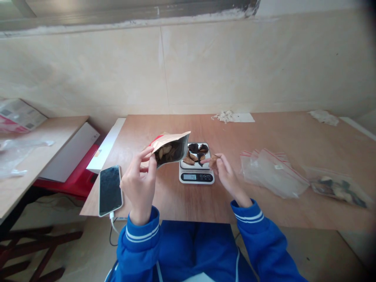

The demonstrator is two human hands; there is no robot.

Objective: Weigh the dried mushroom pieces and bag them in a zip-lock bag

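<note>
Right hand (pixel 226 175), nearer, pinches brown piece (pixel 214 161) by right edge of scale (pixel 196 170); left hand (pixel 139 180) pinches open pouch (pixel 170 138).

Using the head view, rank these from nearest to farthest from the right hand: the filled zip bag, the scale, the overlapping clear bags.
1. Scale: nearest, immediately left of the right hand.
2. Overlapping clear bags: to that hand's right.
3. Filled zip bag: farthest, beyond those bags on the right.

The pouch (pixel 170 138) is tan and red, the scale (pixel 196 171) white and black, the sleeves (pixel 258 231) blue with white stripes, the counter (pixel 173 201) light brown.
</note>
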